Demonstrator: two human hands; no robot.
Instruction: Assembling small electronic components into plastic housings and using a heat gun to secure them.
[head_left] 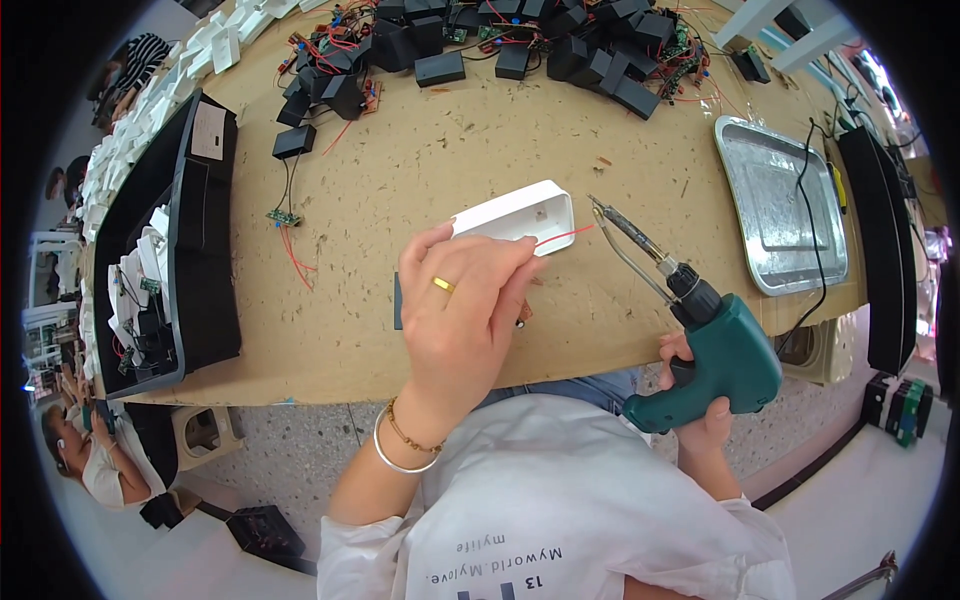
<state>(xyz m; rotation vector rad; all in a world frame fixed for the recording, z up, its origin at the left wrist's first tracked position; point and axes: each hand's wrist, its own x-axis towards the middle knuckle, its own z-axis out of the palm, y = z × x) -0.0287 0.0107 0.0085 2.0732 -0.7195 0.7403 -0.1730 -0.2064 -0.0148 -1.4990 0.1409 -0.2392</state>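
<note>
Red wire pinched in the left hand juts past the white plastic housing toward the soldering gun, clenched in the right hand, tip just right of the housing. Metal tray farther right.

The left hand pinches a red wire at a white casing; the right hand grips a green soldering gun.

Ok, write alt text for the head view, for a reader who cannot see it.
Over a wooden workbench, the left hand pinches a thin red wire beside a white plastic housing, while the right hand grips a green pistol-shaped soldering gun. Black plastic boxes are piled behind; a metal tray lies right.
</note>
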